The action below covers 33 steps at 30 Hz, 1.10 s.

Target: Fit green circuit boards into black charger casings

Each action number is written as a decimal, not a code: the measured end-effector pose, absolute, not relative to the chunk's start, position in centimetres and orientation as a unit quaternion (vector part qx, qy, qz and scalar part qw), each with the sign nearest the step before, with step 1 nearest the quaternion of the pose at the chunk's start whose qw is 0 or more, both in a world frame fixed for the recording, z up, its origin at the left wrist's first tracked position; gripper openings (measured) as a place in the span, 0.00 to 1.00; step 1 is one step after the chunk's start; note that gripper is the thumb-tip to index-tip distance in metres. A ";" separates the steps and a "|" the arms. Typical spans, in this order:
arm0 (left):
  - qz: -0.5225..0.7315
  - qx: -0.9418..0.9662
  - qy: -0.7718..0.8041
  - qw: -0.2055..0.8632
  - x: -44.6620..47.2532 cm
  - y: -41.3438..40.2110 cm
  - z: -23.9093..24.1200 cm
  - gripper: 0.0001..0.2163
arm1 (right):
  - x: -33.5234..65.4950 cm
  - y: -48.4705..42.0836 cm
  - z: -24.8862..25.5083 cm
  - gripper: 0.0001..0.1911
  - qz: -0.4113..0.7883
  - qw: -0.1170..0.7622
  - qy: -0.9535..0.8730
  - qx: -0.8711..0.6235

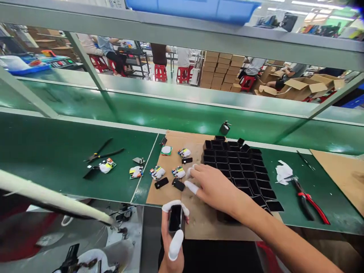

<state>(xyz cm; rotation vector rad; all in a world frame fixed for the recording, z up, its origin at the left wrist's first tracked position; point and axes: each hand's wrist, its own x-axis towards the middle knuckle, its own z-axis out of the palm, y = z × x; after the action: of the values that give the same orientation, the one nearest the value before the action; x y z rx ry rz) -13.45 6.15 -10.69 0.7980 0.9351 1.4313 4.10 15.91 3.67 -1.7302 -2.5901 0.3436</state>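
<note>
My left hand (pixel 174 246), with white finger cots, is wrapped round a small black plastic case (pixel 175 219) at the table's front edge. The case's dark, hollow-looking side faces up. My right hand (pixel 212 185), also in finger cots, reaches over the cardboard sheet (pixel 196 223), thumb and fingers apart, with nothing visible between them. Just left of its fingertips lies a circuit board with white filler (pixel 178 172); a black end piece (pixel 178 184) is below it. More such boards, including one board (pixel 157 173), lie further left. Beside my right hand stand several rows of black cases (pixel 236 163).
Pliers (pixel 98 155) and another circuit board (pixel 106 165) lie on the green table at left. Red-handled pliers (pixel 307 199), white paper (pixel 283 172) and tweezers (pixel 305 160) are at right. A metal shelf frame (pixel 182 28) crosses above. People sit beyond it.
</note>
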 end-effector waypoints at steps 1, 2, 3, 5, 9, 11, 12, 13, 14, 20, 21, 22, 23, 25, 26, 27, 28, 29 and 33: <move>0.611 0.334 0.405 0.592 -14.3 5.7 -10.5 0.29 | 2.8 17.4 3.0 0.06 0.107 -0.015 -0.828 -0.550; 0.607 0.326 0.412 0.596 -15.2 5.3 -10.5 0.29 | 1.7 18.7 2.2 0.07 0.103 -0.030 -0.828 -0.550; 0.603 0.320 0.420 0.598 -16.0 4.9 -10.5 0.29 | 0.8 19.7 1.4 0.10 0.099 -0.047 -0.831 -0.545; 0.597 0.305 0.446 0.593 -17.4 4.3 -10.6 0.29 | -0.4 21.4 0.1 0.17 0.096 -0.077 -0.847 -0.518; 0.591 0.292 0.468 0.589 -19.6 3.4 -11.1 0.30 | -0.8 23.7 -1.3 0.25 0.104 -0.111 -0.881 -0.447; 0.597 0.299 0.459 0.587 -20.6 3.2 -11.1 0.32 | -0.5 24.4 -1.5 0.24 0.108 -0.126 -0.887 -0.431; 0.598 0.304 0.455 0.585 -21.0 3.1 -11.1 0.33 | -0.2 24.6 -1.6 0.22 0.107 -0.134 -0.886 -0.430; 0.598 0.308 0.454 0.584 -21.3 3.1 -11.0 0.33 | 0.0 24.7 -1.7 0.19 0.104 -0.140 -0.884 -0.433; 0.596 0.311 0.455 0.585 -21.7 3.1 -10.9 0.33 | 0.2 24.7 -1.8 0.16 0.099 -0.146 -0.881 -0.440; 0.572 0.310 0.468 0.597 -22.6 2.8 -10.3 0.34 | 0.9 23.6 -2.4 0.19 0.080 -0.148 -0.858 -0.485; 0.566 0.316 0.467 0.601 -22.8 2.7 -10.3 0.33 | 0.9 23.5 -2.5 0.20 0.089 -0.139 -0.860 -0.483; 0.560 0.326 0.463 0.604 -22.9 2.6 -10.4 0.33 | 1.0 23.5 -2.5 0.19 0.102 -0.127 -0.863 -0.478; 0.556 0.338 0.455 0.609 -23.1 2.5 -10.5 0.33 | 1.1 23.6 -2.5 0.19 0.117 -0.111 -0.865 -0.474; 0.549 0.375 0.423 0.616 -23.7 2.5 -10.8 0.34 | 1.4 23.7 -2.2 0.18 0.152 -0.067 -0.866 -0.472; 0.545 0.399 0.402 0.618 -23.9 2.5 -10.9 0.34 | 1.6 23.5 -1.9 0.17 0.171 -0.036 -0.863 -0.474; 0.538 0.424 0.380 0.622 -24.2 2.6 -10.9 0.32 | 1.9 23.1 -1.5 0.15 0.194 -0.001 -0.858 -0.475; 0.532 0.444 0.359 0.625 -24.5 2.7 -10.8 0.32 | 2.3 22.5 -1.0 0.13 0.220 0.039 -0.851 -0.476; 0.527 0.460 0.338 0.629 -24.6 2.8 -10.6 0.31 | 2.7 21.4 -0.5 0.12 0.247 0.077 -0.842 -0.474; 0.535 0.482 0.288 0.632 -24.4 3.1 -8.4 0.36 | 3.7 14.4 1.8 0.17 0.367 0.240 -0.780 -0.447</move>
<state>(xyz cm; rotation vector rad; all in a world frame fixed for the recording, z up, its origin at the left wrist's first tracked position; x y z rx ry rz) -24.42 3.11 -8.44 1.1029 0.6593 1.2239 3.68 14.37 1.80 -1.2231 -2.1347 1.0043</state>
